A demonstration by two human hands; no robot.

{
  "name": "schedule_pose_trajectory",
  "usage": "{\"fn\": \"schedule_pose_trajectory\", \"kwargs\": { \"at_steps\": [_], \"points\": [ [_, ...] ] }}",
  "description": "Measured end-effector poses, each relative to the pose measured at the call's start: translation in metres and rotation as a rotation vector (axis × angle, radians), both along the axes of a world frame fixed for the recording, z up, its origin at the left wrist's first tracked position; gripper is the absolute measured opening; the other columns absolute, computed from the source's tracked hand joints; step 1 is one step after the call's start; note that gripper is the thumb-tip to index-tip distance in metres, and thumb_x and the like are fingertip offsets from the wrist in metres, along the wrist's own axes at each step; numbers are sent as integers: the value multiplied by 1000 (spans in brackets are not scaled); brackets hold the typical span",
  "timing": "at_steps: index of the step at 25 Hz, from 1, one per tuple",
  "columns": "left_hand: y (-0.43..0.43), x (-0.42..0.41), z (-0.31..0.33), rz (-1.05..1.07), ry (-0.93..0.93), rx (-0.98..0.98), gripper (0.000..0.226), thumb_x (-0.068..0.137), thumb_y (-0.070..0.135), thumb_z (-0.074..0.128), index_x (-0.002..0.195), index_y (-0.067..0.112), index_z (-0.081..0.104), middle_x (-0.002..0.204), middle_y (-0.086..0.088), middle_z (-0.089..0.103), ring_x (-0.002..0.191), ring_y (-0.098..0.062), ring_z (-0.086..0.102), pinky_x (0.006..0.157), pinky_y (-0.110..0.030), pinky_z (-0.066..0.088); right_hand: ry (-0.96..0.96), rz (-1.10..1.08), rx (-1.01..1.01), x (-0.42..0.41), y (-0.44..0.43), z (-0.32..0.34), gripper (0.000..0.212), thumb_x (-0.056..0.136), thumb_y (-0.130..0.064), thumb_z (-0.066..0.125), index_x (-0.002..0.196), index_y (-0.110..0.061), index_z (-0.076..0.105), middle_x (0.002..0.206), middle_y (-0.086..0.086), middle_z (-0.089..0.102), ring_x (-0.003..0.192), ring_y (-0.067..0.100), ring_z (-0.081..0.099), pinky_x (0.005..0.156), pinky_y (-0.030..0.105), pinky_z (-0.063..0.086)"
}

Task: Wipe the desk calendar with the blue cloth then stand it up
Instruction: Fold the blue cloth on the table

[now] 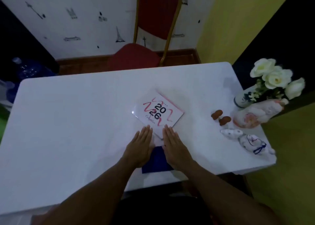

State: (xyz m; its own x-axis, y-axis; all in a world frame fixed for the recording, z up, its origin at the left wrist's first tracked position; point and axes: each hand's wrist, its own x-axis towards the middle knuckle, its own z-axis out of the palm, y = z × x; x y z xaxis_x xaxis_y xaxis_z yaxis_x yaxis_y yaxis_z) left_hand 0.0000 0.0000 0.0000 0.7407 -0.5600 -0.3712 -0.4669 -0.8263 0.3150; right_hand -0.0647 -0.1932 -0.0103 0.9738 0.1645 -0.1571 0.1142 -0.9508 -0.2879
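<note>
- The left hand [140,148] and right hand [173,148] are laid flat and fully open, palms down, side by side; nothing is gripped by either.
- The blue cloth [157,161] is seen between and partly beneath the two hands, on the white table [68,122].
- The desk calendar [157,113], marked 2026, is lying flat just beyond the fingertips, its near corner reached by them.
- Ornaments and a vase of white flowers [272,81] are placed well off to the right of the right hand.

White desk [68,122]; white calendar [157,112] with black "2026" and pink-red squiggles; deep blue cloth [157,161]; red chair [136,55], gold frame
</note>
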Motion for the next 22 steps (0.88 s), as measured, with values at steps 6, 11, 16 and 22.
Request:
{"fn": "schedule_pose_trajectory", "kwargs": {
  "at_steps": [6, 11, 16, 22],
  "points": [
    [26, -62, -25, -83, 17, 116, 94, 98, 75, 13, 165, 14, -11, 172, -6, -19, 161, -22, -14, 131, -41, -6, 27, 165, -34, -43, -3, -24, 70, 107, -42, 34, 162, -2, 18, 171, 16, 13, 159, 29, 14, 127, 48, 22],
    [35, -61, -33, -140, 14, 210, 94, 102, 70, 21, 163, 8, -15, 168, -11, -24, 160, -27, -16, 134, -45, 0, 69, 294, -92, -47, -15, -28, 81, 103, -60, 39, 160, -4, 28, 168, 15, 27, 155, 29, 29, 125, 48, 28],
    [27, -58, -14, -155, -104, 77, 66, 97, 31, 69, 150, -3, 49, 157, -23, 45, 145, -33, 50, 120, -46, 41, 25, 248, -87, -44, -8, -25, 68, 101, -39, 54, 155, -2, 40, 162, 19, 40, 149, 32, 40, 121, 50, 37],
    [36, -45, -18, -28, 164, -14, 69, 111, 47, 22, 166, 12, -1, 175, -7, -4, 164, -18, 0, 127, -26, -5, -44, 197, 83, -27, 29, -17, 65, 88, -21, 79, 145, 0, 56, 150, 19, 56, 140, 31, 54, 114, 47, 46]
  ]
}}
